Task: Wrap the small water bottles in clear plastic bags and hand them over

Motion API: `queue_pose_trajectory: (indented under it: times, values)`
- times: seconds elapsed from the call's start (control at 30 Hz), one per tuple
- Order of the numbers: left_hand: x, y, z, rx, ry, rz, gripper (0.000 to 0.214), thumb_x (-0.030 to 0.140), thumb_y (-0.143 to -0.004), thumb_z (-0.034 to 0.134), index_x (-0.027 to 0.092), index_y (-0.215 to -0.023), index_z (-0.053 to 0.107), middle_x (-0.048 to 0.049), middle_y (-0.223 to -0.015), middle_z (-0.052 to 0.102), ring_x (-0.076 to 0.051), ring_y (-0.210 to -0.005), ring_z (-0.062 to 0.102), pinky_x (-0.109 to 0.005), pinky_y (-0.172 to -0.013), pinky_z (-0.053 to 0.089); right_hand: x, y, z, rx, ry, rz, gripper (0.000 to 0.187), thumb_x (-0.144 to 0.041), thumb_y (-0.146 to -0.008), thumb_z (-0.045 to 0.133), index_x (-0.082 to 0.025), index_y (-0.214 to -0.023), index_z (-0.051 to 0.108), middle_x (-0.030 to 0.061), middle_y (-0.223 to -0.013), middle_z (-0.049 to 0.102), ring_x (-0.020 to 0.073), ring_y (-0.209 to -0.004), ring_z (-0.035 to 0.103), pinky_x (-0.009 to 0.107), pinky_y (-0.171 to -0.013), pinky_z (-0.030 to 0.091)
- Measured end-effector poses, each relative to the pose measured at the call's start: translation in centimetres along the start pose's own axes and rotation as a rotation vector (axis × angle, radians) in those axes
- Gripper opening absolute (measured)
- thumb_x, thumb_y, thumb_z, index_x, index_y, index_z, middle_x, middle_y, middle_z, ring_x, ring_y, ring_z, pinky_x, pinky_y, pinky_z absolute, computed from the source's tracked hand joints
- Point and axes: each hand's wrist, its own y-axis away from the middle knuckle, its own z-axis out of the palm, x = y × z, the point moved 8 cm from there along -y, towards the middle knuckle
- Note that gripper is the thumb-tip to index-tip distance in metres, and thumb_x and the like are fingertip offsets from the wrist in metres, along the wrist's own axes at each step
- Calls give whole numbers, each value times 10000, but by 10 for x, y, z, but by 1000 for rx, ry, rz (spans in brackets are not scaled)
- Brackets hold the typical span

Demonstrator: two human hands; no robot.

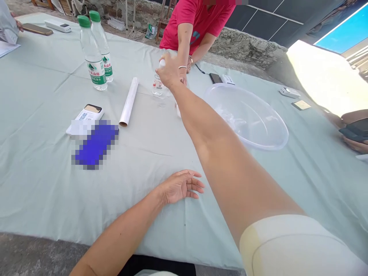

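Note:
My right hand [169,71] is stretched far across the table, fingers closed around the upper part of a small clear bottle [157,87] with a white top and a red-and-white label. The bottle is upright, its base at or close to the cloth. Near the table's front edge, my left hand [182,187] rests on the cloth with its fingers apart and nothing in them. Left of the bottle lies a white roll [129,100] with a cardboard core. To the right, partly behind my forearm, sits a large clear plastic basin [258,115] with crumpled clear plastic [228,117] in it.
Two green-capped water bottles [96,73] stand at the left. Nearer are a white power bank [86,115] and a blurred blue phone [97,145]. Opposite me, a person in a red shirt [198,19] leans on the table. Phones and white devices [289,92] lie near the far edges.

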Motion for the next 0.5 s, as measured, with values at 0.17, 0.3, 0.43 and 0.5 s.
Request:
queue_pose_trajectory:
  times: [0.17, 0.3, 0.43, 0.5]
  values:
    - [2, 8, 11, -11, -107, -47, 346, 425, -810, 767, 167, -1011, 654, -80, -934, 685, -175, -820, 670, -334, -761, 504, -3, 64, -13, -74, 123, -128, 297, -152, -868, 724, -200, -1137, 607, 58, -1170, 543, 143, -980, 477, 313, -915, 418]
    - [-1, 11, 16, -42, -173, -59, 354, 435, -819, 771, 168, -1021, 660, -81, -944, 692, -174, -830, 681, -342, -795, 506, -13, 133, -45, -79, 63, -272, 242, -327, -887, 736, -206, -1069, 633, 41, -1044, 547, 153, -937, 467, 308, -855, 420]
    - [0, 10, 16, -39, -169, -38, 334, 419, -829, 766, 163, -1013, 656, -80, -923, 700, -176, -826, 685, -337, -784, 503, -48, 203, -78, -183, 13, -421, 243, -430, -895, 693, -233, -1025, 632, 19, -972, 532, 175, -896, 521, 339, -827, 447]
    - [1, 10, 14, -18, -142, -24, 309, 396, -841, 751, 156, -1011, 654, -83, -909, 703, -183, -830, 688, -335, -774, 503, -66, 231, -88, -273, -9, -437, 230, -426, -895, 688, -234, -1003, 624, 9, -940, 536, 170, -856, 532, 335, -804, 446]
